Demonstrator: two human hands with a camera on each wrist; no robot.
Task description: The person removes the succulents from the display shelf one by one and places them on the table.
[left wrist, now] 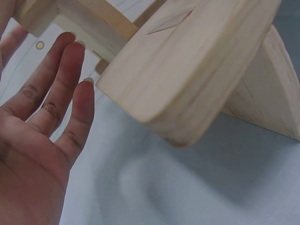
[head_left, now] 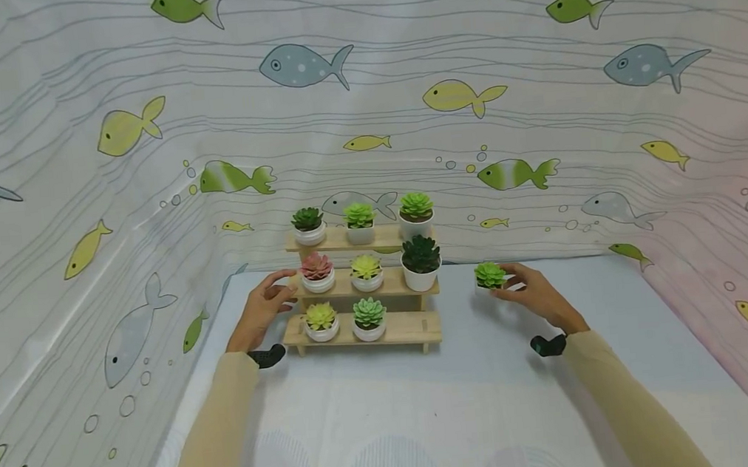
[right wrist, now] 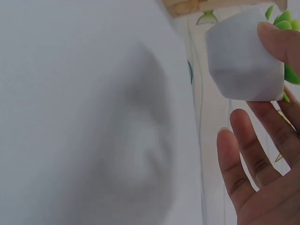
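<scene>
A three-tier wooden plant stand (head_left: 415,326) carries several small potted succulents. My left hand (head_left: 262,308) is at its left end, thumb and index finger at the end of the middle board; in the left wrist view the other fingers (left wrist: 70,70) extend beside the wood (left wrist: 164,79). To the right of the stand, my right hand (head_left: 533,294) pinches a bright green potted succulent (head_left: 490,275). Its white faceted pot (right wrist: 246,56) is between thumb and fingers, held above the table, with two fingers free of it in the right wrist view.
On the top tier are a dark green succulent (head_left: 308,221) and two light green ones. The middle tier has a pink one (head_left: 316,266), a yellow one and a tall dark green one (head_left: 420,255). Two stand on the bottom tier's left and middle. Fish-printed cloth (head_left: 513,140) surrounds the table.
</scene>
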